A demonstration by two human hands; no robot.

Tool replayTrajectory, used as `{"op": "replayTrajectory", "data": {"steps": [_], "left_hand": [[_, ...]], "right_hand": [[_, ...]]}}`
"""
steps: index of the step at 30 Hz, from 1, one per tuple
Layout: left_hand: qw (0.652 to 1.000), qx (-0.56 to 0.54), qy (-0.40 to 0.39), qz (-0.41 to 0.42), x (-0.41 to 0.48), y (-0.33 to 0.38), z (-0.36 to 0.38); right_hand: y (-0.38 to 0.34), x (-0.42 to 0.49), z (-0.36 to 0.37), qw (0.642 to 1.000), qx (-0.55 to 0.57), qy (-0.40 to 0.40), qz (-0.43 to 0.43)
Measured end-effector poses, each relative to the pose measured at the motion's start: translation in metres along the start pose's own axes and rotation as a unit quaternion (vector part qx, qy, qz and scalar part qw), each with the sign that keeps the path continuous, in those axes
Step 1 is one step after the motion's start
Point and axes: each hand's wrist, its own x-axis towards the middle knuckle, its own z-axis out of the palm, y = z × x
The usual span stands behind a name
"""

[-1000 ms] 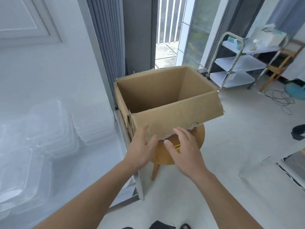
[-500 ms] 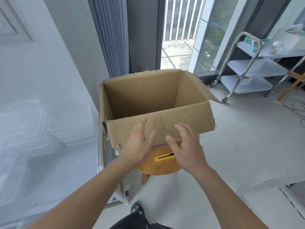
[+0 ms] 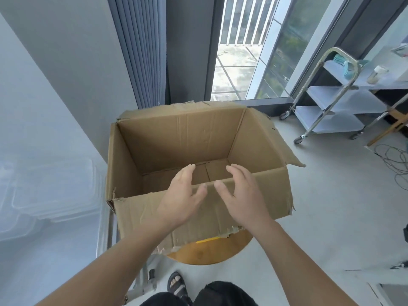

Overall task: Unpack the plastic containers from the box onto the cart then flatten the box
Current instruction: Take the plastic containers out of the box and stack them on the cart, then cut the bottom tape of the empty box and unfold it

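Obs. A: Grey floor, curtained balcony door behind. Where did the box stand?

Obs. B: Upright and open-topped on a round wooden stool. Its interior was bare as far as seen. Plastic containers lay stacked, blurred, on the cart to its left.

Obs. A: Grip state?

Obs. B: Left hand and right hand hovered at the near wall. Fingers were spread, each grip wide and holding nothing. Contact with the cardboard could not be told.

Obs. A: Step in hand?

Obs. B: Judged: unpacking done, flattening about to start. The next move would call for lifting the box, opening its taped bottom seam, then pressing the walls flat. A yellow tool showed under the box edge, possibly a cutter; uncertain.
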Motion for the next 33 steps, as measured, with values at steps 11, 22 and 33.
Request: {"op": "replayTrajectory", "data": {"steps": [11,22,33], "left_hand": [[0.987,0.128,-0.056,-0.084,0.044,-0.007,0.013],[0.957,0.217,-0.146,-0.127,0.057,0.004,0.013],[0.907,0.362,-0.204,-0.064,0.067,-0.009,0.000]], "right_hand": [[0.033,0.064,0.018,0.993,-0.024,-0.094,-0.066],[0.059,0.087,0.008,0.942,-0.104,-0.218,-0.235],[0.064,0.092,0.010,0.920,-0.196,-0.129,-0.314]]}}
